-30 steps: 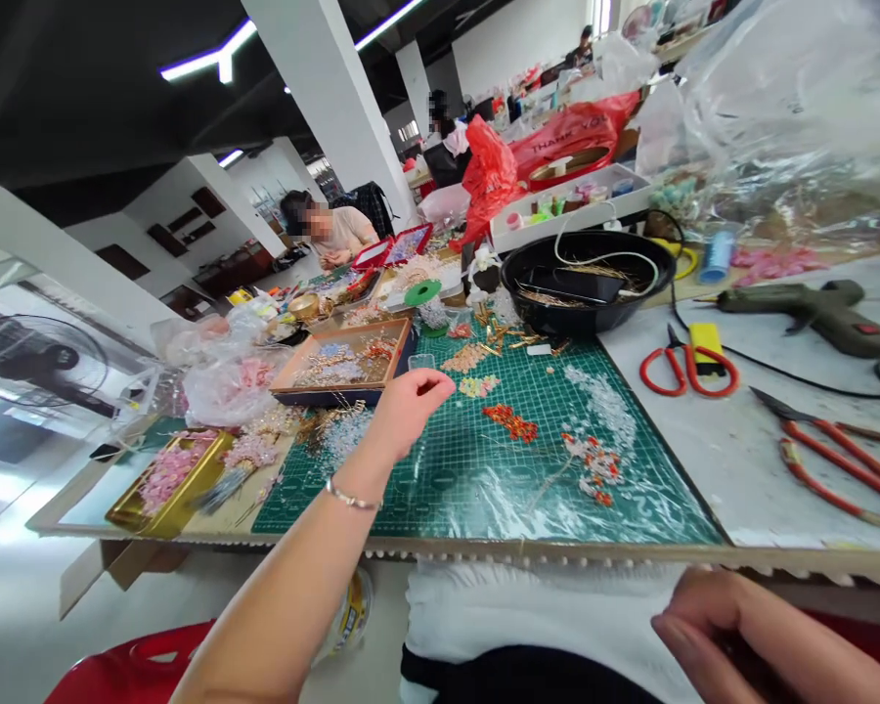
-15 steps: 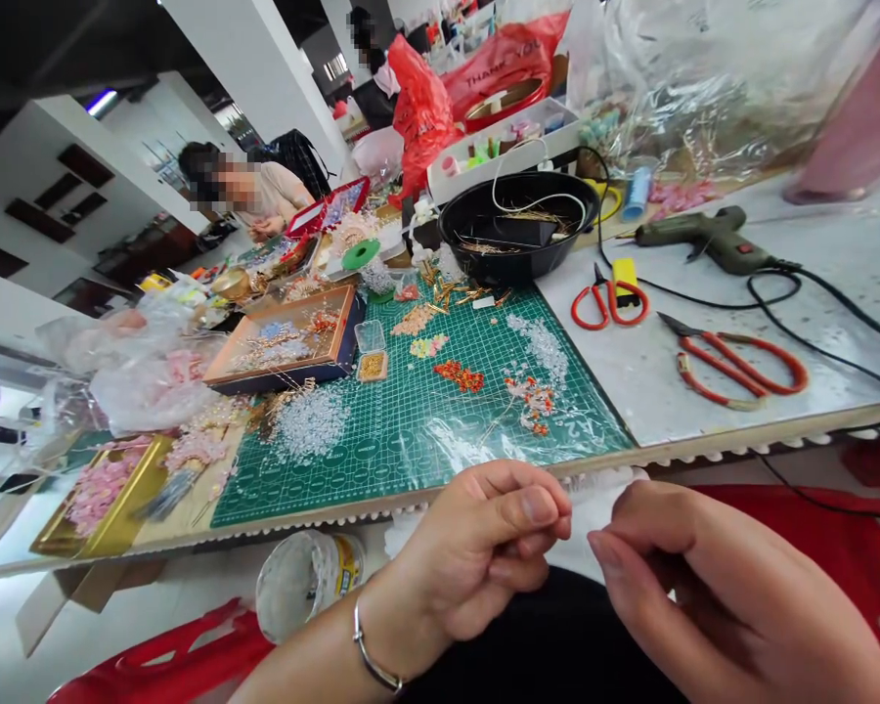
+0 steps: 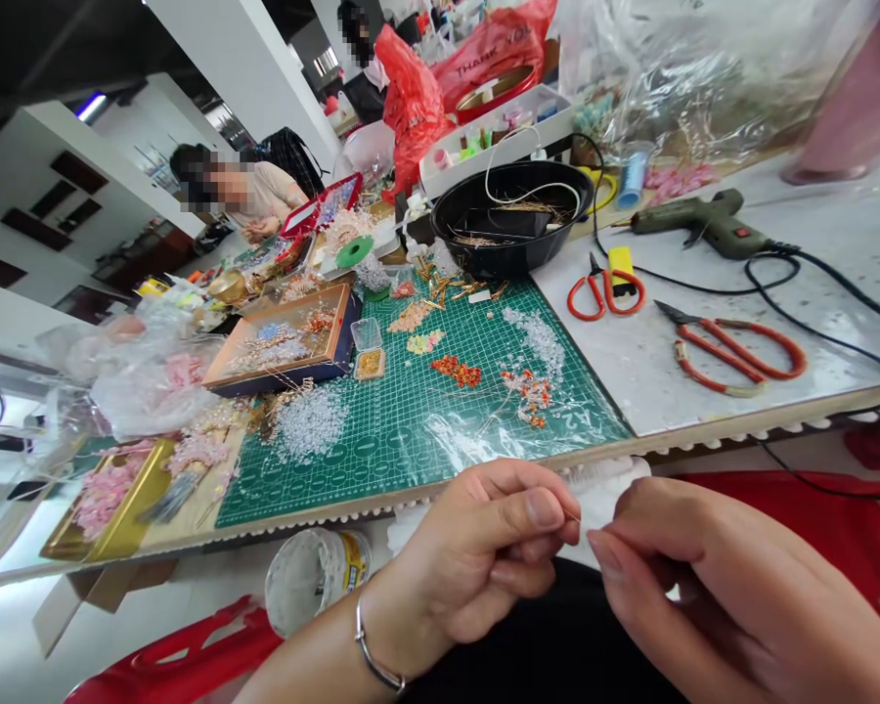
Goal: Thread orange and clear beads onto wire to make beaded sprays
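In front of the table edge, my left hand (image 3: 495,552), with a silver bracelet (image 3: 371,650) on the wrist, pinches thumb against forefinger. A hair-thin wire (image 3: 573,517) shows faintly at its fingertips and runs toward the other hand. My right hand (image 3: 711,577) is close beside it, thumb and forefinger pinched together at the wire's other side. The two sets of fingertips are slightly apart. Beyond them a green cutting mat (image 3: 381,430) carries orange-red beads (image 3: 456,371), a cluster of orange and clear beads (image 3: 532,396), and pale clear beads (image 3: 309,422).
Red-handled pliers (image 3: 740,352), small red-handled scissors (image 3: 605,293) and a glue gun (image 3: 711,225) lie on the right. A black basin (image 3: 476,256) stands behind the mat. An open box (image 3: 286,376) sits left, near a golden tray (image 3: 143,489). Below is a white bucket (image 3: 300,587).
The view has shifted slightly. My hands stay pinched near each other, and the thin wire at my left fingertips now shows more clearly.
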`<control>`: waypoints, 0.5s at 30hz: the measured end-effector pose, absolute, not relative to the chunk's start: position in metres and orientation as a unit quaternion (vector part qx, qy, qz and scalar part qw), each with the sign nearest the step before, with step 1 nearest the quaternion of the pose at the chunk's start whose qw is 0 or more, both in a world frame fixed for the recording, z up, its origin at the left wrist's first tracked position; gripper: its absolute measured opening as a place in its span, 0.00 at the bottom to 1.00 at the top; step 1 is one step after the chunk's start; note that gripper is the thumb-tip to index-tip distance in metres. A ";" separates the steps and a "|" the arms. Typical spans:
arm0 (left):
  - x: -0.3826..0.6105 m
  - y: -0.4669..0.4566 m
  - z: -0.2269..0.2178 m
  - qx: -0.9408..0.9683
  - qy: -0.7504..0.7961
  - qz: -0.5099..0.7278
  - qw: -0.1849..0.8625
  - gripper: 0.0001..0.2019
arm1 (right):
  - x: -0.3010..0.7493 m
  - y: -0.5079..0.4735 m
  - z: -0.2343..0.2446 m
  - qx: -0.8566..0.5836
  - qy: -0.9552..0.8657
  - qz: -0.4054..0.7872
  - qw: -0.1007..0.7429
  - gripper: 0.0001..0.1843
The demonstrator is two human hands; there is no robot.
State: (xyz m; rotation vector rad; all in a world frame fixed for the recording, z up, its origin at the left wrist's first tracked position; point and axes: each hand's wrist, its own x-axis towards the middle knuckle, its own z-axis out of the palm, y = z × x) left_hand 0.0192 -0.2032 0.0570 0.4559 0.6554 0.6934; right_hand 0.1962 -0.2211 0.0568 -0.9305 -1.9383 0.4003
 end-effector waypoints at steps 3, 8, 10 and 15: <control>0.019 -0.204 0.057 0.215 0.315 0.327 0.865 0.12 | 0.198 -0.221 0.057 -0.367 -0.794 0.154 0.459 0.09; 0.021 -0.205 0.058 0.216 0.321 0.325 0.863 0.13 | 0.198 -0.219 0.057 -0.368 -0.792 0.129 0.469 0.10; 0.023 -0.207 0.058 0.226 0.336 0.326 0.855 0.13 | 0.198 -0.218 0.057 -0.367 -0.794 0.119 0.470 0.11; 0.019 -0.208 0.070 0.501 0.421 0.376 0.656 0.08 | 0.199 -0.220 0.051 -0.377 -0.785 0.136 0.472 0.08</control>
